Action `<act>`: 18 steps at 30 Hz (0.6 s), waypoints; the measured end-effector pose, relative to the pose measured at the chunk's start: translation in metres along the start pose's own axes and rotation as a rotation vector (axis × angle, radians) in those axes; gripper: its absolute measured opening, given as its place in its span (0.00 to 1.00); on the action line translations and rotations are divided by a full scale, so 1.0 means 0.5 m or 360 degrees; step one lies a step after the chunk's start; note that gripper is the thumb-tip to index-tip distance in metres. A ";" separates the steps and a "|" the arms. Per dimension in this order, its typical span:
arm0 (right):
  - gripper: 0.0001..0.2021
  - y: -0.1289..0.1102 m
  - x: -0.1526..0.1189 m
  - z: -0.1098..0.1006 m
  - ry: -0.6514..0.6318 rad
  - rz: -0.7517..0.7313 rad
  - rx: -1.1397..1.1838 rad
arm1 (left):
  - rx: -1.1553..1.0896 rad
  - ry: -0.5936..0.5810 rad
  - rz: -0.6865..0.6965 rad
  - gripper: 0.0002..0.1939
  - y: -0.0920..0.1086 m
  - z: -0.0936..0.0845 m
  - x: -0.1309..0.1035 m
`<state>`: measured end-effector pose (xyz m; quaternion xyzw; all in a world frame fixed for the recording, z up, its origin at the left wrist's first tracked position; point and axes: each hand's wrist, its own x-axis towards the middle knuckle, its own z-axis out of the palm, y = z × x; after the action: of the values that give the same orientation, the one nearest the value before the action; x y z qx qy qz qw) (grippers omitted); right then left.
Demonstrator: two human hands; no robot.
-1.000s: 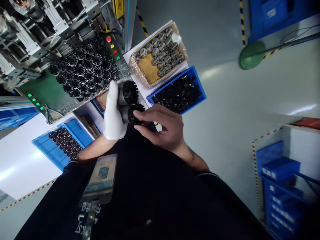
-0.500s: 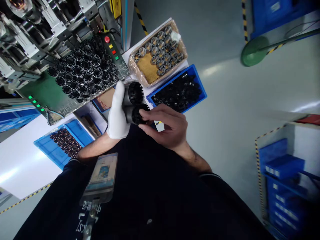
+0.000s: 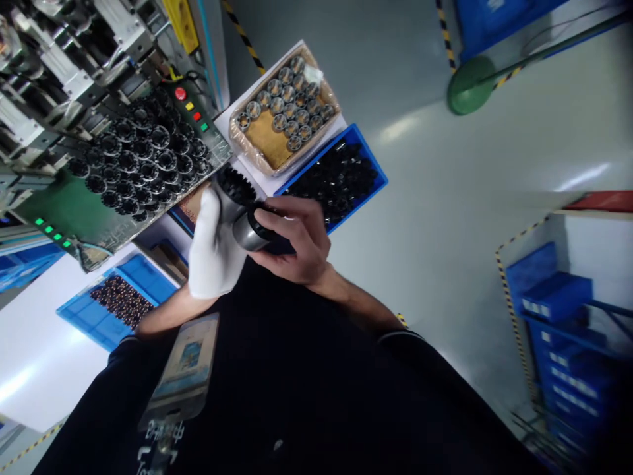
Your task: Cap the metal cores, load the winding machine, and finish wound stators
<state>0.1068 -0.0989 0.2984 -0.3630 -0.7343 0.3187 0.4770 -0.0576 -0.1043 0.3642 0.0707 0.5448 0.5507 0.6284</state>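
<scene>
My left hand (image 3: 213, 254), in a white glove, is closed round a grey metal cylinder with a black toothed rim (image 3: 235, 189). My bare right hand (image 3: 299, 241) grips a second grey cylinder with a black collar (image 3: 250, 231) by its collar, fingers on top and thumb side below. The two cylinders lie side by side and appear to touch. Whether the left palm also supports the second one is hidden. Just beyond my right hand is a blue bin of black plastic parts (image 3: 346, 173).
Several black toothed rings (image 3: 148, 158) stand on a green machine bench (image 3: 54, 201) with lit buttons. Behind the bin, a plastic-lined carton (image 3: 264, 148) holds metal rings. A blue tray (image 3: 93, 323) of small copper-coloured parts lies at left. A green round stand base (image 3: 472, 86) is on the floor.
My right hand has turned the second cylinder, so its grey body now faces me more. The whole view has shifted, moving the bench and hands leftward in the picture.
</scene>
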 end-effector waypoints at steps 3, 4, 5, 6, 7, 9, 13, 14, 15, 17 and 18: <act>0.37 0.014 -0.016 -0.021 -0.0066 0.0193 0.0183 | 0.0085 -0.0110 0.0201 0.21 0.009 -0.024 0.005; 0.37 0.015 -0.018 -0.029 -0.0168 0.0260 0.0225 | 0.0133 -0.0125 0.0253 0.24 0.007 -0.031 0.014; 0.36 0.015 -0.018 -0.036 -0.0294 0.0304 0.0247 | 0.0161 -0.0128 0.0286 0.27 0.002 -0.036 0.025; 0.34 0.015 -0.018 -0.039 -0.0420 0.0321 0.0247 | 0.0154 -0.0101 0.0310 0.27 -0.006 -0.038 0.036; 0.31 0.016 -0.019 -0.039 -0.0525 0.0311 0.0228 | 0.0122 -0.0074 0.0299 0.27 -0.016 -0.037 0.047; 0.27 0.022 -0.022 -0.029 -0.0646 0.0289 0.0139 | 0.0069 -0.0041 0.0196 0.28 -0.044 -0.032 0.063; 0.16 0.065 -0.052 -0.013 -0.0722 0.0514 -0.0096 | 0.0228 0.0015 -0.0362 0.38 -0.107 -0.035 0.080; 0.15 0.084 -0.063 -0.018 -0.0708 0.0579 -0.0117 | 0.0277 0.0038 -0.0495 0.41 -0.119 -0.041 0.083; 0.14 0.108 -0.077 -0.028 -0.0685 0.0635 -0.0120 | 0.0317 0.0056 -0.0602 0.43 -0.129 -0.047 0.087; 0.16 0.166 -0.106 -0.062 -0.0651 0.0759 -0.0126 | 0.0377 0.0076 -0.0706 0.41 -0.138 -0.054 0.096; 0.17 0.200 -0.123 -0.085 -0.0679 0.0867 -0.0188 | 0.0375 0.0073 -0.0711 0.37 -0.139 -0.055 0.100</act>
<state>0.1865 -0.0922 0.2026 -0.4979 -0.7108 0.4597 0.1885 -0.0458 -0.1065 0.2752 0.0088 0.6215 0.3323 0.7094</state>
